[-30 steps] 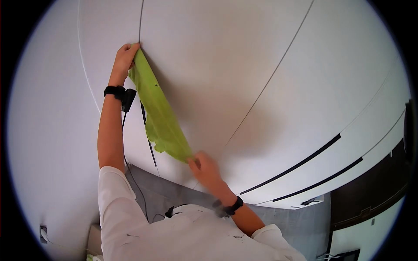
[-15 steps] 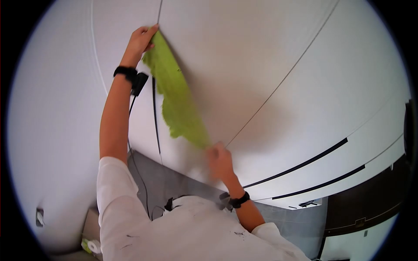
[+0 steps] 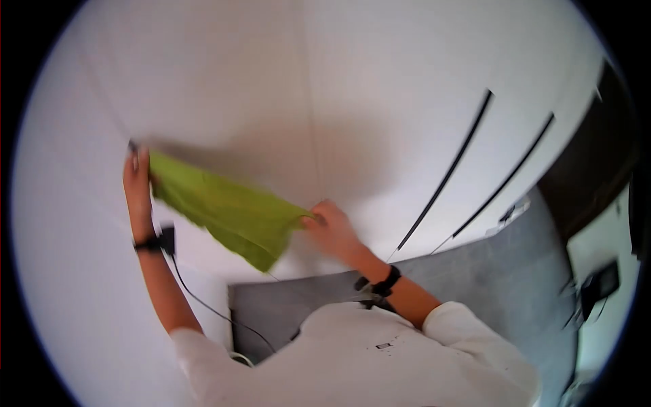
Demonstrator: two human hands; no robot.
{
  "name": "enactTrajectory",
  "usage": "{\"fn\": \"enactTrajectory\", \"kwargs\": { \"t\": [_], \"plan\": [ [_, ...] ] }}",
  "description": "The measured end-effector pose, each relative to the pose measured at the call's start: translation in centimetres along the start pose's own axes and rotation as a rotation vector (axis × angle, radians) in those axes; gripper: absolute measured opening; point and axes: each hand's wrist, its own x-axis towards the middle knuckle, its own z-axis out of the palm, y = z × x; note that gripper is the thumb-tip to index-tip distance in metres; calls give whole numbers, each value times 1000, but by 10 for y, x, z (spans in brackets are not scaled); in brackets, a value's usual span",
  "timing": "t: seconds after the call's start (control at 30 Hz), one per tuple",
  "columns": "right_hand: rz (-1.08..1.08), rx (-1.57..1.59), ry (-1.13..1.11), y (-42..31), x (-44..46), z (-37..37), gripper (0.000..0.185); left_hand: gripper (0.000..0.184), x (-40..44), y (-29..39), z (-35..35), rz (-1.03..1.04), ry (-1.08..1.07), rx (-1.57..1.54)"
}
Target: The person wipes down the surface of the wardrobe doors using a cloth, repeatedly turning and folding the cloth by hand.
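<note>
A lime-green cloth [image 3: 227,210] is stretched between my hands in front of a white panelled surface, its lower edge hanging loose and uneven. My left hand [image 3: 137,180] grips the cloth's left end, high up by a seam between panels. At the opposite end, my right hand [image 3: 332,232] pinches the right corner; motion blurs it somewhat. Whether the cloth touches the panel [image 3: 251,74] behind it, I cannot tell.
Two long black strips [image 3: 447,173] run down the white panels to the right. Grey floor [image 3: 475,285] lies below. A black cable [image 3: 217,313] hangs from the band on my left wrist. Dark furniture [image 3: 586,159] stands at the far right.
The view has turned. In it, my left hand has gone down and to the left, and the cloth has swung from steeply slanted to nearly level. Both hands keep their hold.
</note>
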Motion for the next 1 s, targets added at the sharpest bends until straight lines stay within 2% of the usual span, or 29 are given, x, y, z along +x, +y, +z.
{"fn": "enactTrajectory", "kwargs": {
  "t": [0.03, 0.07, 0.13, 0.17, 0.2, 0.23, 0.27, 0.33, 0.37, 0.43, 0.47, 0.53, 0.6, 0.67, 0.7, 0.73, 0.8, 0.83, 0.9, 0.93, 1.0],
  "plan": [
    [62, -3, 53, 12, 0, -21, 18, 27, -23, 11, 24, 20, 28, -98],
    [137, -7, 98, 22, -8, -41, 18, 23, -34, -6, 30, 33, -61, -164],
    [450, 117, 128, 44, -17, -87, 18, 21, -62, -28, 55, 55, -170, -123],
    [485, 101, 203, 47, -21, -108, 18, 22, -83, -18, 83, -38, -161, -215],
    [506, 72, 272, 38, -22, -110, 18, 21, -90, -30, 83, -83, -191, -208],
    [521, 27, 374, 55, -26, -125, 17, 20, -107, -28, 104, -149, -272, -279],
    [750, 124, 406, 48, -24, -142, 17, 19, -125, -21, 121, -222, -343, -340],
    [632, 368, 615, 56, -31, -149, 17, 17, -154, -36, 141, -325, -420, -519],
    [617, 368, 630, 55, -26, -151, 17, 16, -167, -45, 153, -400, -424, -631],
    [354, 395, 873, 50, -12, -162, 16, 16, -189, -43, 175, -537, -428, -806],
    [321, 398, 872, 34, -19, -153, 16, 17, -208, -45, 161, -604, -431, -868],
    [186, 315, 870, 18, -27, -155, 14, 18, -241, -65, 166, -560, -480, -935],
    [189, 221, 802, 52, -63, -132, 16, 24, -303, -141, 179, -613, -485, -1088],
    [152, 138, 751, 42, -63, -122, 16, 28, -324, -152, 175, -646, -508, -1162],
    [102, 211, 748, 38, -60, -114, 16, 33, -336, -157, 172, -680, -525, -1224],
    [61, 286, 741, 53, -47, -125, 16, 33, -345, -157, 199, -711, -497, -1212],
    [-84, 150, 689, 62, -32, -117, 19, 43, -349, -163, 201, -678, -477, -1305],
    [-67, 160, 679, 65, -31, -112, 19, 43, -356, -174, 198, -689, -460, -1293],
    [-219, -252, 667, 68, -22, -104, 22, 42, -351, -190, 195, -574, -509, -1306],
    [-213, -225, 662, 66, -19, -100, 22, 42, -350, -192, 191, -569, -493, -1285],
    [-226, -303, 569, 61, -15, -92, 23, 36, -363, -198, 186, -480, -542, -902]
  ]
}}
